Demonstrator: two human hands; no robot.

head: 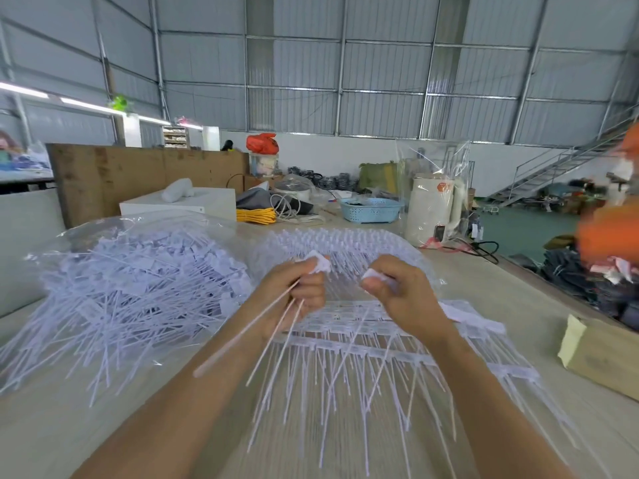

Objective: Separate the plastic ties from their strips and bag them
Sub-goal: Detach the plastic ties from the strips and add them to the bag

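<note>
A small bunch of white plastic ties is gripped in the left hand, the fingers curled round the heads while the thin tails trail down and towards the camera over the forearm. A single white tie head is pinched between thumb and fingertips of the right hand, held up just beside the left, the two hands close but apart. Beneath both hands, rows of ties still joined on their strips are spread across the pale surface, their tails fanned out towards the near edge. Behind the hands, more joined strips are seen heaped inside a clear wrapping. To the left, a large clear plastic bag is lying on the surface, stuffed with loose ties, many tails spilling from its open mouth. Further back, a blue basket, a white kettle under clear film, a coil of yellow cable and a white box are set out. At the right edge, a cardboard box with a strip of tape is seen, and an orange blurred figure beyond it.
</note>
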